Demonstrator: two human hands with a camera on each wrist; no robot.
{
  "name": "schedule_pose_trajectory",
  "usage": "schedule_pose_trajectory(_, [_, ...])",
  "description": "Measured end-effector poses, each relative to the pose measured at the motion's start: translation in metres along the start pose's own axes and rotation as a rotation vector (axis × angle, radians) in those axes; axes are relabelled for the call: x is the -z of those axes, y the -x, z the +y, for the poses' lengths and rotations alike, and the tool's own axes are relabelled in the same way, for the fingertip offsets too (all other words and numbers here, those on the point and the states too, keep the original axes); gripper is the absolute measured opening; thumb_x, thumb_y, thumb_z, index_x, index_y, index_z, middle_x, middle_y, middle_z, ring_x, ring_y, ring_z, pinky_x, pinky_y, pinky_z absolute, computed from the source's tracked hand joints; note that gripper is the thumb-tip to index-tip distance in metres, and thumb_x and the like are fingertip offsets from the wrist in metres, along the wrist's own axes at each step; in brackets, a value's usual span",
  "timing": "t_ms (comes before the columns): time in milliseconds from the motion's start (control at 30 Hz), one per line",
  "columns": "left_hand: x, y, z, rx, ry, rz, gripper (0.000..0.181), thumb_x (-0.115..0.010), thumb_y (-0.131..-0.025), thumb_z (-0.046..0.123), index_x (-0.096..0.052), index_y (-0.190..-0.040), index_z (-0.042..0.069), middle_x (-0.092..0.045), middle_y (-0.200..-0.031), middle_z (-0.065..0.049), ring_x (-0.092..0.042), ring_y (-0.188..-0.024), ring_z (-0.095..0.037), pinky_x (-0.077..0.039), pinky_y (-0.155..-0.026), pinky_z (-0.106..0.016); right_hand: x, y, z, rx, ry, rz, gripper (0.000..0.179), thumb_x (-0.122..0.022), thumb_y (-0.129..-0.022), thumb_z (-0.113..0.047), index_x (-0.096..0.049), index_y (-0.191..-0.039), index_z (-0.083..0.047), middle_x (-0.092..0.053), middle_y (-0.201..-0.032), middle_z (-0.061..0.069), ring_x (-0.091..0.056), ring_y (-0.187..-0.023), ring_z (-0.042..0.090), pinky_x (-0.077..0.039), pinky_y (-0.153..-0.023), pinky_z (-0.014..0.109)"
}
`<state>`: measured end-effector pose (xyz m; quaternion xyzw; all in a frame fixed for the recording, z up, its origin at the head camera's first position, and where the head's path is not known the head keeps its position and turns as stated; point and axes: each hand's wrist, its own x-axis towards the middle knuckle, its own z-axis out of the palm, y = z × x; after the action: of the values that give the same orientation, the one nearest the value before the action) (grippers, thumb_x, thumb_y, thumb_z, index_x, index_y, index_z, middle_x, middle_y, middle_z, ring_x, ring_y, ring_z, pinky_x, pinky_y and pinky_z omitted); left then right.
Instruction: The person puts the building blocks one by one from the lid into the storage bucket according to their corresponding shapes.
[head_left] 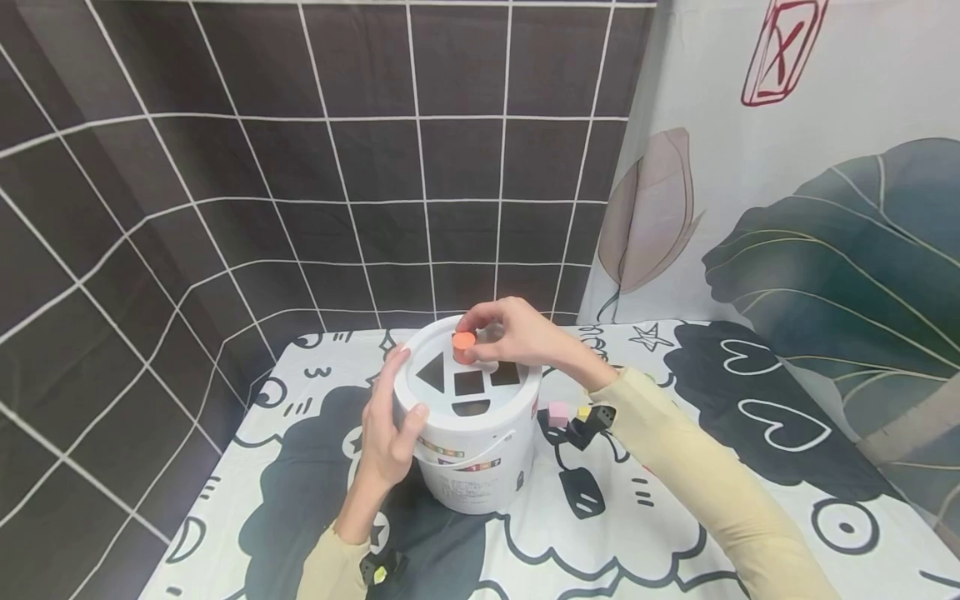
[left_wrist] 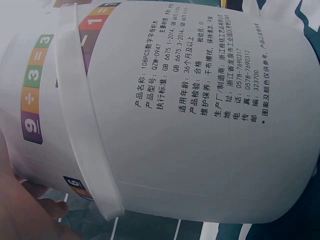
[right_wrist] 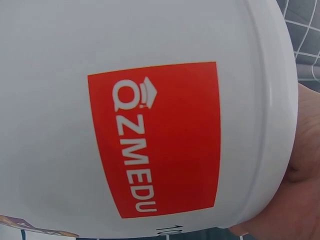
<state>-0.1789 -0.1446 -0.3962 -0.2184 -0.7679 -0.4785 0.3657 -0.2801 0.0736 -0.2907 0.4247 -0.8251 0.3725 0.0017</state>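
Note:
A white bucket [head_left: 480,492] stands upright on the cloth. Its lid [head_left: 435,404] has several dark shaped holes, among them a triangle and a half-round one. Above the lid's far part, my right hand [head_left: 517,329] pinches an orange round block [head_left: 463,343] between thumb and fingers; whether a hole lies under it is hidden. My left hand [head_left: 392,429] rests against the bucket's left side with fairly straight fingers, thumb near the lid's rim. Printed text and number stickers fill the left wrist view. In the right wrist view the bucket's red label [right_wrist: 175,140] shows.
Right of the bucket lie a pink block [head_left: 557,414] and a yellow block [head_left: 583,412], the latter partly hidden by the right wrist's camera. A thin white handle [head_left: 480,458] hangs across the bucket's front. A dark gridded curtain [head_left: 360,167] stands behind the patterned cloth [head_left: 600,533].

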Motion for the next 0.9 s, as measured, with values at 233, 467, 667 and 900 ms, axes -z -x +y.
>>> schedule_pose_trajectory(233, [-0.001, 0.000, 0.002, -0.009, 0.007, 0.003, 0.069, -0.052, -0.079, 0.022, -0.047, -0.143, -0.002, -0.045, -0.150, -0.018, -0.044, -0.136, -0.036, -0.035, -0.105, -0.043, 0.000, 0.002, 0.003, 0.009, -0.008, 0.008, 0.027, -0.078, -0.082, -0.013, -0.074, -0.107, -0.007, -0.073, -0.096, -0.003, -0.063, -0.094, 0.023, -0.050, -0.085, 0.044])
schedule_pose_trajectory(467, [-0.005, 0.001, 0.003, -0.009, 0.013, -0.001, 0.070, -0.053, -0.079, 0.022, -0.047, -0.145, 0.000, -0.045, -0.151, -0.017, -0.045, -0.135, -0.036, -0.033, -0.107, -0.033, 0.008, 0.012, 0.007, 0.004, -0.011, 0.032, 0.025, -0.075, -0.085, -0.014, -0.074, -0.109, -0.006, -0.073, -0.100, -0.003, -0.065, -0.099, 0.017, -0.048, -0.092, 0.041])
schedule_pose_trajectory(667, [-0.004, 0.003, 0.003, -0.014, 0.031, 0.017, 0.069, -0.055, -0.079, 0.020, -0.047, -0.143, -0.003, -0.044, -0.151, -0.020, -0.042, -0.137, -0.038, -0.029, -0.111, -0.029, 0.035, 0.040, 0.018, -0.039, -0.040, 0.119, 0.021, -0.071, -0.089, -0.012, -0.074, -0.109, -0.006, -0.074, -0.103, 0.001, -0.066, -0.100, 0.016, -0.047, -0.092, 0.044])
schedule_pose_trajectory(900, [-0.003, 0.001, 0.002, -0.035, 0.056, 0.041, 0.069, -0.055, -0.078, 0.019, -0.049, -0.143, -0.003, -0.045, -0.149, -0.022, -0.042, -0.138, -0.036, -0.029, -0.112, -0.031, 0.072, 0.091, 0.034, -0.139, 0.018, 0.197, 0.023, -0.071, -0.091, -0.012, -0.072, -0.112, -0.005, -0.073, -0.107, 0.004, -0.063, -0.101, 0.018, -0.043, -0.091, 0.046])
